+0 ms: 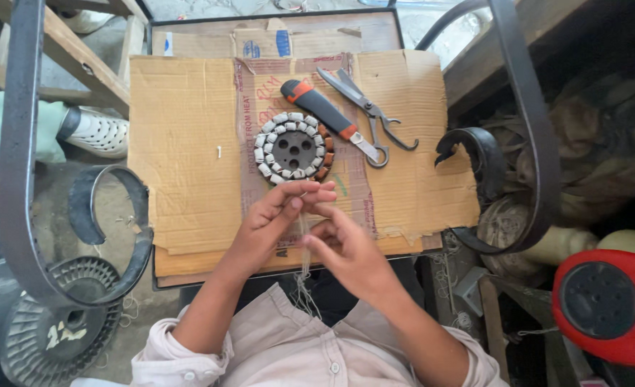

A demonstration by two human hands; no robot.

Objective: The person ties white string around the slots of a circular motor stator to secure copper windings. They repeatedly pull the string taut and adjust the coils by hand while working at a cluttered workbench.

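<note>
A thin bundle of threads (304, 247) was pinched between the fingertips of the left hand (274, 218) and right hand (342, 247), held close together just below the round motor winding (293, 147) on the cardboard sheet (181, 136). A utility knife (322, 110) and scissors (366, 111) were laid just right of the winding.

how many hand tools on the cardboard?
2. A utility knife lies diagonally above the round stator; scissors lie just right of it. Others may be hidden.
</note>
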